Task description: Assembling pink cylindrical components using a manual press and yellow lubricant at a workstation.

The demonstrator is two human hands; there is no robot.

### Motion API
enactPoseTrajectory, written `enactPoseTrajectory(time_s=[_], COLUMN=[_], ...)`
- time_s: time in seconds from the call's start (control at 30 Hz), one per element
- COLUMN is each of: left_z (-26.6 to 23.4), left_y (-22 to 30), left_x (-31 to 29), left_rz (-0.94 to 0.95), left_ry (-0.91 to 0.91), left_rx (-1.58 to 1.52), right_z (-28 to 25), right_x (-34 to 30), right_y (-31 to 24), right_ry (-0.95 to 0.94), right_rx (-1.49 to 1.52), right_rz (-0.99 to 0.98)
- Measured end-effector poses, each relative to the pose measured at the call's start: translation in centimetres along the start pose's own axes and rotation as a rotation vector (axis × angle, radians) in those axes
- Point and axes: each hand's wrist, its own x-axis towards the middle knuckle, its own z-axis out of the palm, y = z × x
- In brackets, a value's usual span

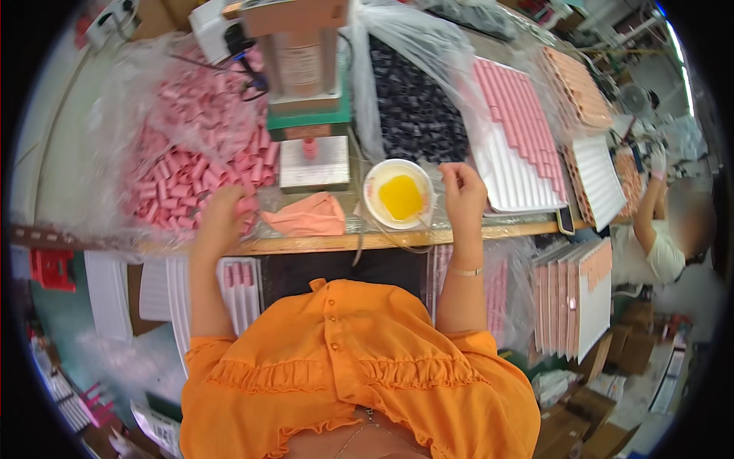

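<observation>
My left hand (220,220) is at the near right edge of a heap of short pink tubes (180,180) lying on clear plastic. Its fingers are curled, with a pink tube (247,205) at the fingertips. My right hand (465,195) is raised just right of a white bowl (370,206). Its thumb and fingers are pinched together; anything between them is too small to make out. A yellow pad or liquid (401,197) lies inside the bowl. Between my hands, a pink tube (309,148) stands upright on the metal block (314,172) of a green-based press (307,118).
An orange-pink cloth (306,216) lies at the table's front edge (329,243). Beyond the bowl is a bag of small black parts (417,99). White ridged trays (516,172) of pink tubes stand right. Stacked trays (569,298) fill the lower right. A co-worker (650,245) sits far right.
</observation>
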Motion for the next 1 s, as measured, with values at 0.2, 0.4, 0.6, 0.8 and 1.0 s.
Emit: enactPoseTrajectory(time_s=[0.2,0.4,0.6,0.8,1.0], left_z=[0.3,0.7,6.0,9.1,10.7], left_y=[-1.9,0.2,6.1,10.8,11.1], left_x=[0.9,-0.3,0.2,2.3,2.6], left_rz=[-0.310,-0.137,-0.009,0.010,-0.031], left_ry=[-0.263,0.019,0.046,-0.010,-0.107], left_rx=[-0.249,-0.190,-0.894,-0.961,-0.868], right_z=[0.1,1.5,1.9,-1.0,0.5], right_x=[3.5,4.8,4.8,1.3,-2.7], right_y=[8.3,7.9,8.6,3.9,-0.3], right_ry=[0.099,0.058,0.001,-0.067,-0.306], right_rx=[-0.339,-0.590,-0.435,-0.157,-0.353], right_rz=[-0.014,0.185,0.153,-0.210,-0.658])
